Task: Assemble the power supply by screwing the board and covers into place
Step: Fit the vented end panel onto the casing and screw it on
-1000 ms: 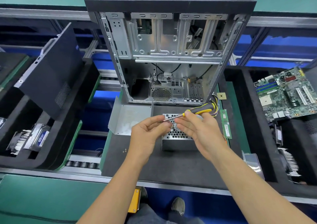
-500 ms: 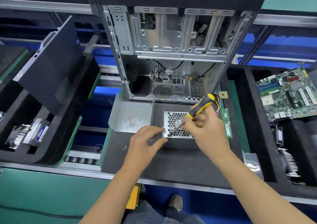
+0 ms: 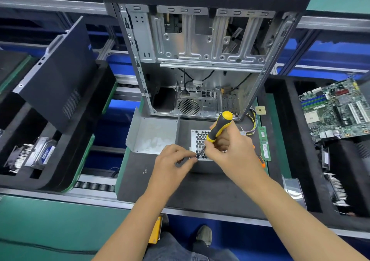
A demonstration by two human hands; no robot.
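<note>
The right hand (image 3: 230,152) is wrapped around the lower grip of a black-and-yellow screwdriver (image 3: 217,129), fingers curled tight, the tool tilted with its rounded yellow cap up and away and its thin steel tip down at the near left corner of the power supply (image 3: 198,140). The left hand (image 3: 172,160) sits just beside that corner, thumb and forefinger pinched together right at the tip; whether a screw is between them is too small to tell. The power supply is a grey metal box with a honeycomb-perforated top, resting on a dark foam mat (image 3: 200,190) in front of the open computer case (image 3: 200,60), a bare stamped-steel frame standing upright with a black top. A bent sheet-metal cover (image 3: 152,134), dull and scuffed, lies on the mat left of the supply. Three small screws (image 3: 145,171) sit loose on the foam near the left wrist. One green memory stick (image 3: 264,143) lies along the mat's right edge, and one motherboard (image 3: 336,110) rests in the right-hand tray.
</note>
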